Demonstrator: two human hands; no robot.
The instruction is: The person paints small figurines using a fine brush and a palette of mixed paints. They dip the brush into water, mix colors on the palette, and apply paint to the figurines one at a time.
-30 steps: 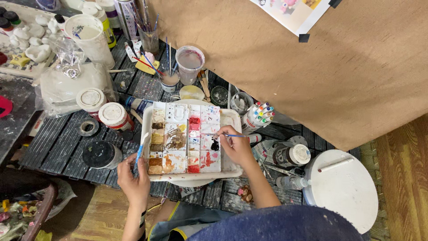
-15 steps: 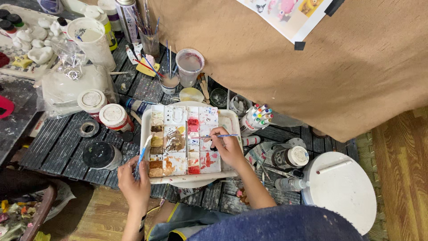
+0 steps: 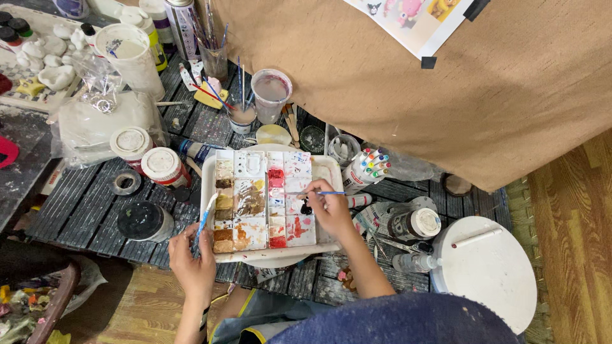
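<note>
The person leans over a white paint tray [image 3: 333, 167] that sits on the dark slatted tabletop [image 3: 76, 204], divided into many small square wells. The right hand [image 3: 330, 207] is closed around a thin brush [image 3: 322, 193] with a blue handle, held nearly level, its tip over a black blob of paint [image 3: 306, 208] in a well near the tray's right side. The left hand [image 3: 191, 255] rests at the tray's lower left corner, fingers curled around a second, light blue brush [image 3: 205, 216] that points up along the left column.

Most wells are already used: browns and ochres fill the left columns, reds run down the middle, and smears of pink and red mark the right ones. A few wells at the top look nearly white. So the mixing seems well along, with plenty of colour laid out, though I cannot see any piece being painted under the hands.

Around the tray stand a cup of cloudy pink water [image 3: 271, 94], a glass of spare brushes [image 3: 215, 60], a bundle of coloured markers [image 3: 368, 167], several lidded paint jars [image 3: 164, 167], and a round white stool [image 3: 484, 267] just to the right. A brown cloth-covered board [image 3: 414, 95] leans behind everything.
</note>
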